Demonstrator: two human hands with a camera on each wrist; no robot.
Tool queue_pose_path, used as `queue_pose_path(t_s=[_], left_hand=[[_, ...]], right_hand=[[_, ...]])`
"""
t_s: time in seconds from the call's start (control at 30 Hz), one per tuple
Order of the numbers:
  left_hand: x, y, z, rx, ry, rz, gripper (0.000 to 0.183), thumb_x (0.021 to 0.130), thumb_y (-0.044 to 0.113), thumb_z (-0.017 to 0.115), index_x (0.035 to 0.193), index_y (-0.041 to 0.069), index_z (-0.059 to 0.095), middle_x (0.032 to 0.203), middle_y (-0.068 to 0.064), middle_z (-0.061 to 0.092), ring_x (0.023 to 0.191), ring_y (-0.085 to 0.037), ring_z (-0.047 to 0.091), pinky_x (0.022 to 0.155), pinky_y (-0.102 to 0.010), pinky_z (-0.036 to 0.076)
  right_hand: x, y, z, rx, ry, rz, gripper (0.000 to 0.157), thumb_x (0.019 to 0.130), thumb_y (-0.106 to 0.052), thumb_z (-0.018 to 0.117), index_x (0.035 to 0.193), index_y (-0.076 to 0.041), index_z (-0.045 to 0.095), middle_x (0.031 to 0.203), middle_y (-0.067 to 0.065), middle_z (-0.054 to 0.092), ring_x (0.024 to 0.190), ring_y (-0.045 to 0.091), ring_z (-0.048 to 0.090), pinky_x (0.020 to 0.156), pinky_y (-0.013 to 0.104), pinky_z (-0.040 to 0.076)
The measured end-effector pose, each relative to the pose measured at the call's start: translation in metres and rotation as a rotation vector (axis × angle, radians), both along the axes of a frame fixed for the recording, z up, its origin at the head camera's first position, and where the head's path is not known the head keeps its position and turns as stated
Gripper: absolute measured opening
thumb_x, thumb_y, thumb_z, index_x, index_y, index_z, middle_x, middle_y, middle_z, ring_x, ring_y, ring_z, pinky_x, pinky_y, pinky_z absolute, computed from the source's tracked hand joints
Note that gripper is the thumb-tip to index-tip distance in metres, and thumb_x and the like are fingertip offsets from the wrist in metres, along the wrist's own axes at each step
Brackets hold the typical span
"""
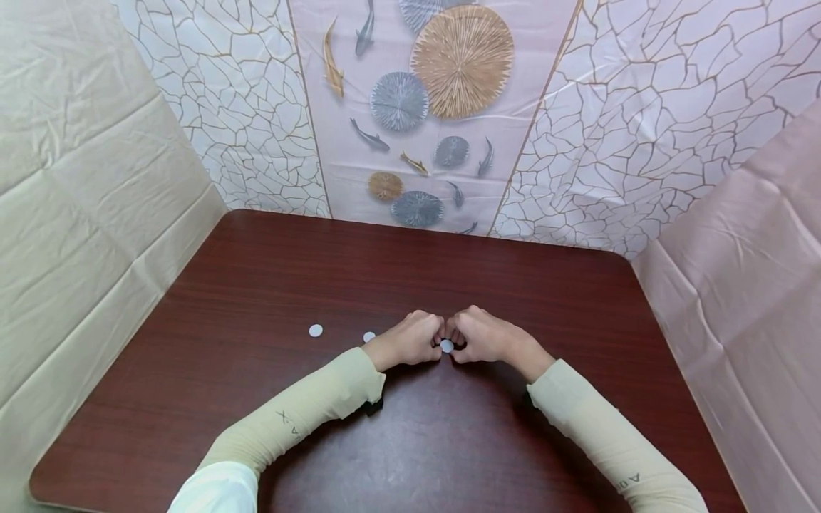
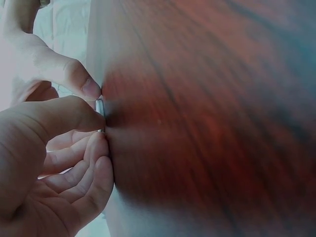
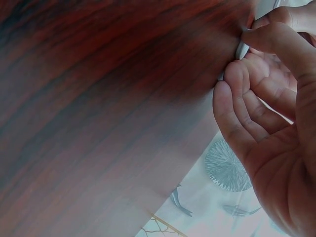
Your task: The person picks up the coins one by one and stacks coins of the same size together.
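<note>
A small round white disc (image 1: 447, 345) lies at the table surface between both hands. My left hand (image 1: 415, 338) comes in from the left, fingers curled, with thumb and fingertips at the disc's edge. From the other side my right hand (image 1: 486, 336) pinches the same disc at its edge. Seen from the left wrist, the disc appears edge-on, its thin rim (image 2: 100, 106) between the thumbs. The right wrist view shows the disc's rim (image 3: 241, 50) between that hand's thumb and fingers. Fingertips hide part of it.
Two more white discs lie to the left: one (image 1: 316, 330) by itself, another (image 1: 369, 336) partly behind the left wrist. The dark reddish-brown table (image 1: 410, 442) is bordered by patterned cloth (image 1: 410, 164) at the back and plain cloth at both sides.
</note>
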State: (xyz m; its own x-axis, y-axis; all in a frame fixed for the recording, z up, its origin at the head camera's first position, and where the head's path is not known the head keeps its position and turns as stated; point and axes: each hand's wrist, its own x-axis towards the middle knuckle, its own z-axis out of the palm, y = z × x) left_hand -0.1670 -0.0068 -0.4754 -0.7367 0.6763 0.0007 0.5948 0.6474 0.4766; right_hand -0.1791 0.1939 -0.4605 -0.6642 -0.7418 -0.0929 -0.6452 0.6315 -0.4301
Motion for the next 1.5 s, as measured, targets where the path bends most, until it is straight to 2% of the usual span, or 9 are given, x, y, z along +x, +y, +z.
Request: queue_pose_path(t_s=[0.53,0.93,1.17,1.3,1.4,1.5], left_hand=[[-0.001,-0.001,-0.001,0.016,0.005,-0.013,0.012,0.086,0.006,0.076,0.096,0.008,0.07,0.089,-0.001,0.073,0.081,-0.009,0.065,0.075,-0.022,0.052],[-0.005,-0.01,0.005,0.016,-0.076,-0.018,0.02,0.088,0.009,0.08,0.105,0.005,0.07,0.098,-0.002,0.074,0.09,-0.01,0.071,0.079,-0.019,0.055],[-0.012,-0.027,0.012,0.044,-0.018,-0.043,0.026,0.092,0.015,0.076,0.114,0.003,0.07,0.106,-0.005,0.072,0.096,-0.014,0.07,0.087,-0.025,0.057],[-0.013,-0.042,0.021,0.061,0.026,-0.04,0.033,0.095,0.018,0.071,0.124,0.0,0.067,0.117,-0.009,0.07,0.105,-0.02,0.069,0.094,-0.033,0.057],[-0.012,-0.054,0.028,0.043,0.05,-0.017,0.04,0.098,0.021,0.069,0.132,0.0,0.065,0.128,-0.011,0.067,0.114,-0.024,0.069,0.101,-0.039,0.056],[-0.011,-0.067,0.033,-0.008,0.068,0.028,0.051,0.101,0.027,0.067,0.144,0.001,0.058,0.144,-0.014,0.062,0.132,-0.029,0.062,0.112,-0.045,0.05]], right_hand=[[0.0,0.001,0.001,-0.01,-0.002,-0.007,0.02,0.077,-0.009,0.085,0.095,-0.01,0.076,0.087,-0.002,0.074,0.078,0.006,0.068,0.071,0.02,0.056],[-0.002,0.005,0.006,0.012,-0.039,-0.02,0.02,0.08,-0.013,0.084,0.098,-0.006,0.076,0.09,0.0,0.075,0.082,0.007,0.07,0.074,0.021,0.058],[-0.003,0.017,0.013,0.03,0.02,-0.023,0.023,0.086,-0.015,0.08,0.104,-0.001,0.076,0.095,0.005,0.077,0.086,0.012,0.073,0.078,0.025,0.06],[-0.002,0.023,0.018,0.021,0.077,-0.026,0.024,0.093,-0.013,0.074,0.111,0.002,0.075,0.103,0.01,0.078,0.094,0.019,0.074,0.084,0.034,0.061],[0.0,0.027,0.021,0.034,0.113,-0.039,0.029,0.099,-0.014,0.067,0.121,0.005,0.073,0.116,0.015,0.077,0.108,0.027,0.074,0.095,0.044,0.06],[0.003,0.031,0.025,0.063,0.135,-0.073,0.038,0.105,-0.018,0.061,0.134,0.006,0.066,0.133,0.02,0.071,0.126,0.034,0.068,0.107,0.051,0.054]])
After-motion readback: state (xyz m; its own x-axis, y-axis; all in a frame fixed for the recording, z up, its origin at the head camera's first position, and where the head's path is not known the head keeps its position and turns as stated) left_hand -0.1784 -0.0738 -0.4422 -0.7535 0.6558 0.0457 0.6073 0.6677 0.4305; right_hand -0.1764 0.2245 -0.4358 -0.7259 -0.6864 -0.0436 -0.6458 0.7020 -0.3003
